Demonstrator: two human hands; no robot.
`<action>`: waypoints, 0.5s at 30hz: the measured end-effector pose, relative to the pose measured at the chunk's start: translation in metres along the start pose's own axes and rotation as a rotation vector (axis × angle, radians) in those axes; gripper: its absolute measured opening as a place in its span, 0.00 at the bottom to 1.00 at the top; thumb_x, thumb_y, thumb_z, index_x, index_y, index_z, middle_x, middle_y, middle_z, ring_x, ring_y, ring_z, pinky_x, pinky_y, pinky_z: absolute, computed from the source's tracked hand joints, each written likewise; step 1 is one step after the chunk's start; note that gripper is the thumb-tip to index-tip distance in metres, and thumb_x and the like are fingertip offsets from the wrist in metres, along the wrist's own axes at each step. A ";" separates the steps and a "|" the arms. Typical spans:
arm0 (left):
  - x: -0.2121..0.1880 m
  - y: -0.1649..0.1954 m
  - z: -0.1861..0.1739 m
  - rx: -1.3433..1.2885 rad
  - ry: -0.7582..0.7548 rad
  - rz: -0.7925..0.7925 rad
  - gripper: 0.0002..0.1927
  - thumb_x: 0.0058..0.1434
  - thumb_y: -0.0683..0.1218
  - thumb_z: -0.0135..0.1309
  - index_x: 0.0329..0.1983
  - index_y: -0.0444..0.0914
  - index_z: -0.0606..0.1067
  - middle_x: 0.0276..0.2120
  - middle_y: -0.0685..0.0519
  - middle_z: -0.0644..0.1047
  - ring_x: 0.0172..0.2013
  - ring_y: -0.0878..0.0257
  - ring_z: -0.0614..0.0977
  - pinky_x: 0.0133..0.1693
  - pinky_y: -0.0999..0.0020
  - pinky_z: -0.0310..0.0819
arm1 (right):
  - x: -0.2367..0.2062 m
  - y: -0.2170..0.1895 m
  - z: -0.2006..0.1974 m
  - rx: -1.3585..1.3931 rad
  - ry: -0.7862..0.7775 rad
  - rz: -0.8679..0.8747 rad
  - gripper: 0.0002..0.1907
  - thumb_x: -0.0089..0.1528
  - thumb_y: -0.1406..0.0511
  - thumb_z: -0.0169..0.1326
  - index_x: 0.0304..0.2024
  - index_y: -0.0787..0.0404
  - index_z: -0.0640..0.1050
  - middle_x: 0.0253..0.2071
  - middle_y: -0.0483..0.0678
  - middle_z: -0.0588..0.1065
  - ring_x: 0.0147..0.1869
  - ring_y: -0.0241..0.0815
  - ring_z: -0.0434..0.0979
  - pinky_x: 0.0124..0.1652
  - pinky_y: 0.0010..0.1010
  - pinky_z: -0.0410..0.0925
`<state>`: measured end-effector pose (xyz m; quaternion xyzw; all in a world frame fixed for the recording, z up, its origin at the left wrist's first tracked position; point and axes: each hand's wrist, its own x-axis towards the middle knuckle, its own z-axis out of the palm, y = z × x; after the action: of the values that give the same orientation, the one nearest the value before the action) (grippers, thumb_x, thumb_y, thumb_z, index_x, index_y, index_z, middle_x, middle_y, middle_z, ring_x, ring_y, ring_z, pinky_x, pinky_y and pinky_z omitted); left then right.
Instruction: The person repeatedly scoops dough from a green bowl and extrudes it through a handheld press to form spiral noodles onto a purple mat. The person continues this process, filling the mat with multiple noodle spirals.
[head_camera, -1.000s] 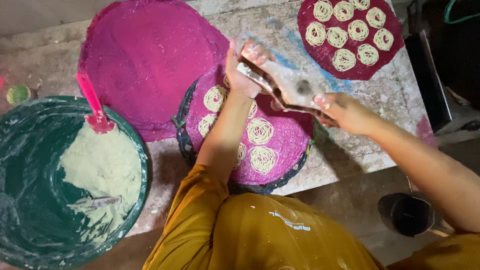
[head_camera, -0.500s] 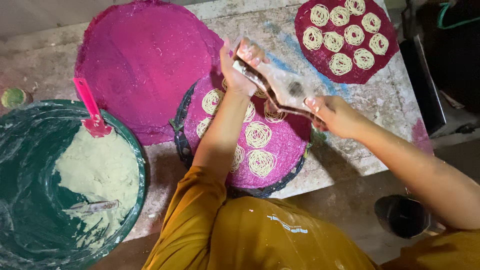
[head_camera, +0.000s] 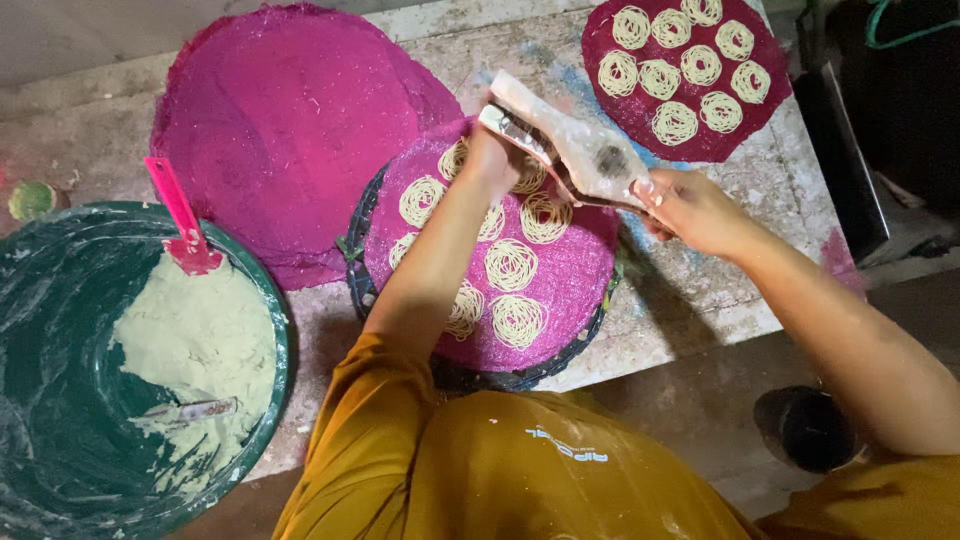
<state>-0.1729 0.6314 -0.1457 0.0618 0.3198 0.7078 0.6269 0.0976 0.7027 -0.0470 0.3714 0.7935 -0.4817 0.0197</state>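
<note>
Head view, looking straight down. Both hands hold one tool: a hinged, dough-smeared noodle press carried over the far edge of the middle pink mat.

Key relation: the press's long axis runs diagonally, from upper left to lower right in the frame. The left hand is closed on the underside near the upper-left end; the right hand is closed around the handle ends at the lower right. The body of the press sits between the two hands, so neither is clearly nearer; the left sits beneath the barrel end, the right holds the levers together. The outlet itself is hidden behind the press and the left wrist.

Look of the press: pale metal, caked with whitish dough, a dark round spot on the top plate, and two arms that close toward the right hand.

Under it: the mat lies on a dark woven round tray and carries pale coils of pressed noodle; the left forearm hides part of them.

Nearby on the stained surface: a bare pink mat to the left; a filled darker mat at far right; a green tub of dough with a pink scraper standing in it at near left.
</note>
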 end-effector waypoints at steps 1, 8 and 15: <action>0.000 -0.008 -0.004 0.189 0.071 -0.044 0.33 0.70 0.65 0.36 0.66 0.38 0.66 0.46 0.48 0.80 0.33 0.61 0.82 0.29 0.62 0.71 | -0.001 0.003 -0.001 0.011 -0.005 -0.012 0.25 0.72 0.51 0.44 0.31 0.63 0.74 0.22 0.45 0.71 0.24 0.35 0.69 0.26 0.31 0.63; -0.031 -0.046 -0.031 0.930 0.032 -0.018 0.42 0.76 0.74 0.23 0.80 0.42 0.48 0.53 0.49 0.78 0.30 0.57 0.74 0.30 0.63 0.64 | -0.002 0.017 0.006 0.041 0.165 -0.085 0.18 0.71 0.54 0.47 0.37 0.61 0.76 0.24 0.43 0.71 0.27 0.33 0.68 0.28 0.28 0.63; -0.103 -0.032 -0.023 1.661 0.025 0.512 0.31 0.67 0.60 0.43 0.73 0.51 0.60 0.59 0.48 0.79 0.48 0.51 0.84 0.47 0.60 0.78 | -0.039 0.041 0.002 0.164 0.141 -0.036 0.24 0.73 0.51 0.41 0.39 0.63 0.76 0.24 0.45 0.71 0.26 0.35 0.68 0.27 0.32 0.63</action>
<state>-0.1356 0.5279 -0.1491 0.5615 0.7159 0.3654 0.1968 0.1507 0.6898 -0.0635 0.3906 0.7573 -0.5179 -0.0753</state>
